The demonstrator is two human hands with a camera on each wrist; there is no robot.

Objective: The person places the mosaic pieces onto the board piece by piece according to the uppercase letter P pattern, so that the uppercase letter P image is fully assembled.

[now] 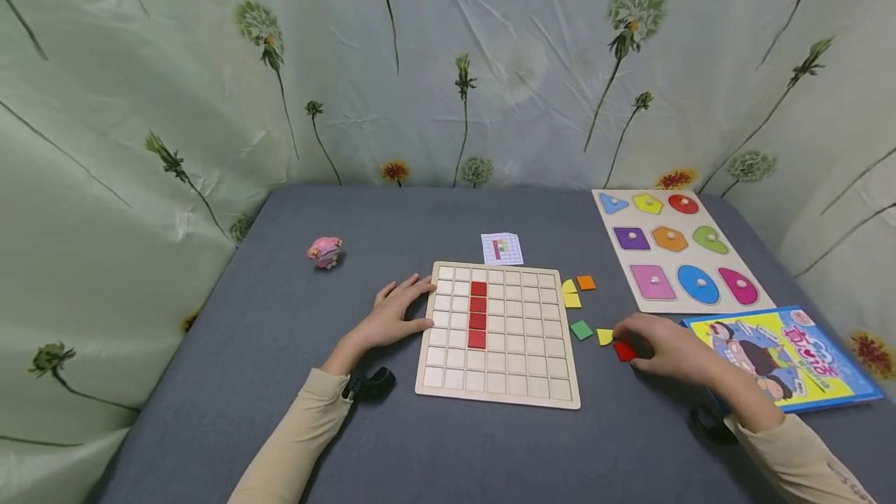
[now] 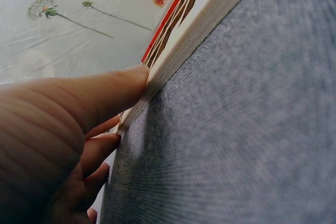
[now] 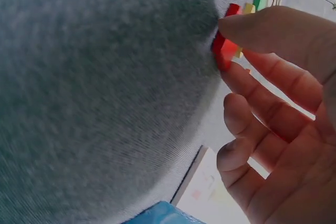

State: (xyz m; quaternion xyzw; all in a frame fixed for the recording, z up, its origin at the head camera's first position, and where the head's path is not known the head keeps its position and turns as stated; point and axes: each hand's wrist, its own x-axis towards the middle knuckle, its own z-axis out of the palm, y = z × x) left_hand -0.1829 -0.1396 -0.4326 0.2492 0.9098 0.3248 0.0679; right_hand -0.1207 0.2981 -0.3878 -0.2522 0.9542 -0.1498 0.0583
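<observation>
A wooden grid board (image 1: pixel 518 399) lies on the table, with a column of several red square tiles (image 1: pixel 477 320) set in its cells. At the board's left edge rests my left hand (image 1: pixel 395 313), fingers spread, thumb and fingertips against the rim. The left wrist view shows that thumb (image 2: pixel 118 90) touching the board's side. My right hand (image 1: pixel 668 344) pinches a red tile (image 1: pixel 624 351) between thumb and fingers, low over the cloth to the right of the board. In the right wrist view this tile (image 3: pixel 226 45) stands tilted at the fingertips.
Yellow pieces (image 1: pixel 572 300), a green tile (image 1: pixel 581 330) and an orange tile (image 1: pixel 586 282) lie right of the board. A pattern card (image 1: pixel 502 249) sits behind it. A pink figurine (image 1: pixel 325 252) stands left; a shape puzzle (image 1: pixel 756 309) and a blue box (image 1: pixel 833 364) are at right.
</observation>
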